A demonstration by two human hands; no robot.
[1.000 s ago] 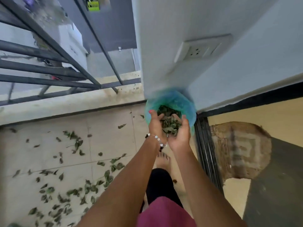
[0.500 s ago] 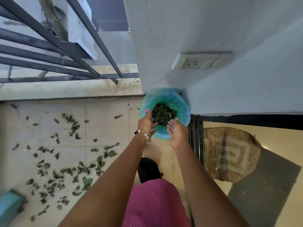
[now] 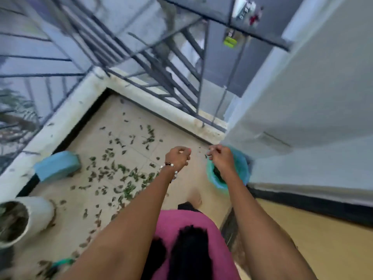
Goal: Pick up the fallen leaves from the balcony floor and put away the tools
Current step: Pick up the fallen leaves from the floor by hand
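Several green fallen leaves (image 3: 123,170) lie scattered over the beige balcony floor (image 3: 181,138). A blue-green bag-lined bin (image 3: 240,168) with leaves inside stands against the wall at the right. My right hand (image 3: 221,158) hovers over the bin with its fingers loosely curled, and a small leaf scrap seems pinched at the fingertips. My left hand (image 3: 178,156), with a bead bracelet at the wrist, hangs left of the bin above the floor. Its fingers are curled and no leaves show in it.
A blue box-like object (image 3: 57,165) lies near the balcony's left kerb. A white plant pot (image 3: 40,215) stands at the lower left, and a green-handled tool (image 3: 62,262) lies on the floor below it. Metal railing (image 3: 153,63) bounds the balcony; a doorway threshold runs on the right.
Both hands have dropped their leaves into the bin and lifted away from it. The view has swung left, bringing the blue box and the plant pot into sight.
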